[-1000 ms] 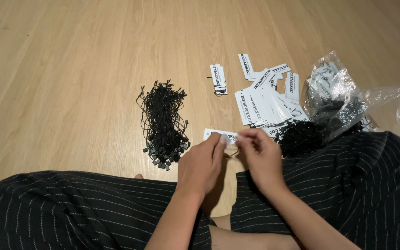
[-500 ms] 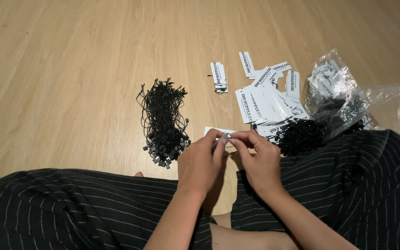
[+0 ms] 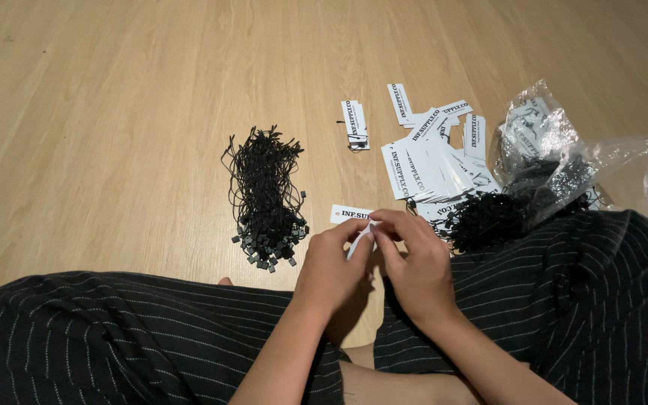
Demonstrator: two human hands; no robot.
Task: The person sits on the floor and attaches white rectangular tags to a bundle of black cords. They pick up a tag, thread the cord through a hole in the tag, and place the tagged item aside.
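White card, small and printed in black, is what both hands are working on: the left hand (image 3: 331, 264) and the right hand (image 3: 414, 262) meet fingertip to fingertip over a paper tag (image 3: 359, 241), each pinching it closed between thumb and fingers just in front of the person's crossed legs in striped trousers (image 3: 144, 337). Another tag (image 3: 350, 214) lies flat on the wooden floor (image 3: 114, 112) just beyond the held one. Left of the held tag sits a bundle of black string loops (image 3: 264, 199) with small plastic ends; to its right is a loose heap of white tags (image 3: 433, 157), a second tangle of black strings (image 3: 481, 217) and a crinkled clear plastic bag (image 3: 564, 150). A single tag with a string on it (image 3: 355, 126) lies farther off. This looks like the threading step; whether a string is already in the fingers cannot be told, and the fine fit of loop to hole would call for steady, close fingertip work.
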